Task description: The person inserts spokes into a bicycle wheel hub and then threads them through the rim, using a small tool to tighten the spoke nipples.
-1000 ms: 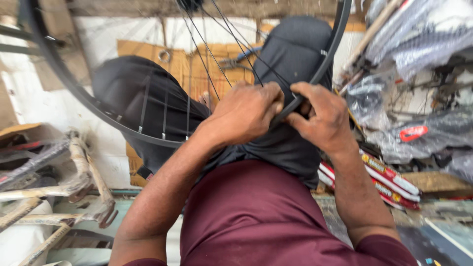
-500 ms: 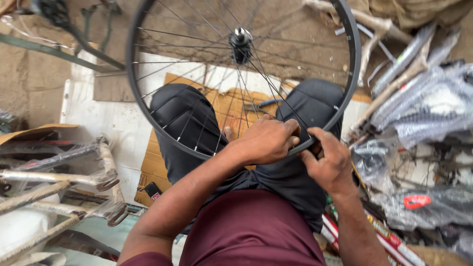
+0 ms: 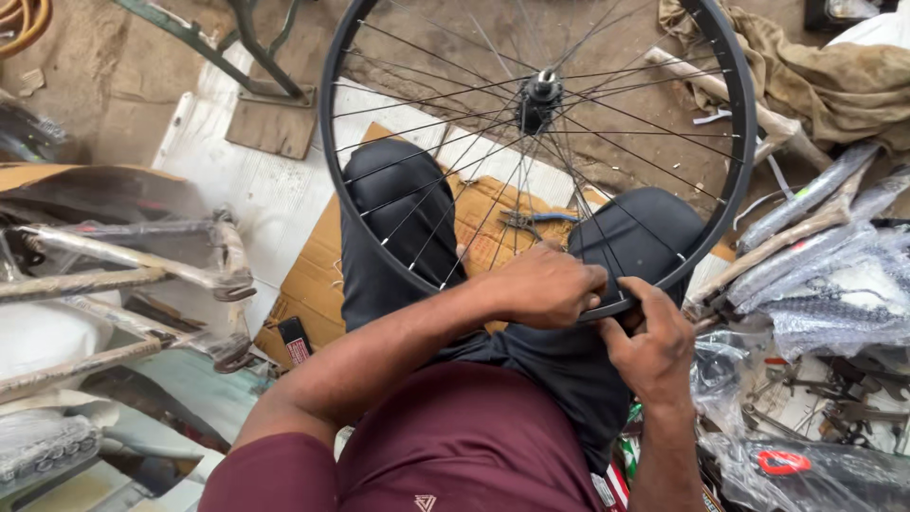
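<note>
Between the knees, upright spoked wheel (image 3: 537, 152), axle toward the camera, both hands' grip (image 3: 550, 284) (image 3: 649, 346) closed on its lower rim.

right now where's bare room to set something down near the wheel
Bare white sheet between the frame tubes and the cardboard. Bare ground shows through the wheel spokes. The wrapped parts crowd the right; both hands grip the rim.

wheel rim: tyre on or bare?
Bare. The wheel rim shows only black metal and spokes; both hands grip its lower edge.
</note>
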